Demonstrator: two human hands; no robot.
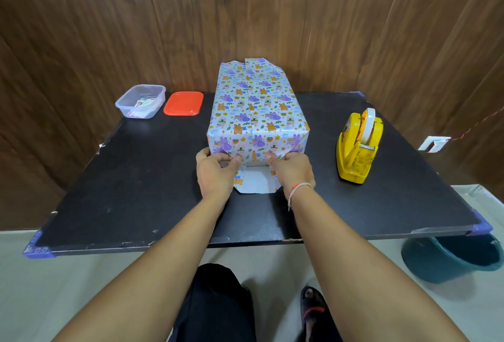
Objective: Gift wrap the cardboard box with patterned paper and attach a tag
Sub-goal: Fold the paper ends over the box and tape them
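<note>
The box (256,107) stands in the middle of the black table (141,183), covered in white paper printed with purple and orange animals, a seam running along its top. At the near end the top flap is folded down. My left hand (216,172) pinches the paper at the near left corner. My right hand (291,171) pinches it at the near right corner. The bottom flap (256,182) lies flat on the table between my hands, white side up. Loose paper sticks up at the far end.
A yellow tape dispenser (358,148) stands right of the box. At the back left sit a clear plastic tub (140,100) with small cards inside and its red lid (184,103). A teal bucket (452,257) stands on the floor under the table's right corner.
</note>
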